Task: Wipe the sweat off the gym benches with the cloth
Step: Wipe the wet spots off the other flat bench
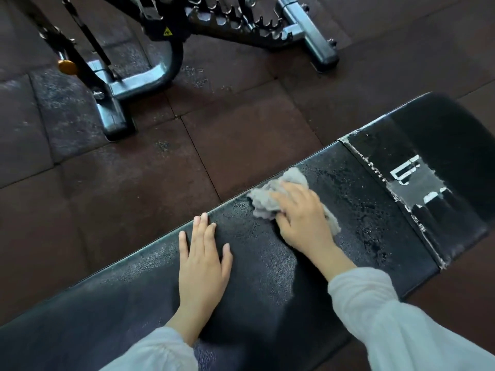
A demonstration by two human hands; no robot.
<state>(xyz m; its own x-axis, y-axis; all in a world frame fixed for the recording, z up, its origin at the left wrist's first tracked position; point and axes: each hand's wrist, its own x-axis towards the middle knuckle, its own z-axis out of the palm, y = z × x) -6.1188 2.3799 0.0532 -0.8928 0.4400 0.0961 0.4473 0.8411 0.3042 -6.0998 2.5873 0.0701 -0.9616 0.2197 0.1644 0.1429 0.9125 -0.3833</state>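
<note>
dark rubber floor tiles (241, 135), steel frame of another machine (139, 81) behind

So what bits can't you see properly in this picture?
- Head view: the middle of the crumpled grey cloth is covered by the right hand.
- Head view: the near end of the long black padded bench is cut off by the bottom edge.
- Head view: the white lettering on the bench's end section is too worn to read.

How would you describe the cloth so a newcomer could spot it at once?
Find the long black bench pad running across the lower frame. Near its far edge, the right hand presses a crumpled grey cloth. It is the only soft, pale thing on the dark pad.
</note>
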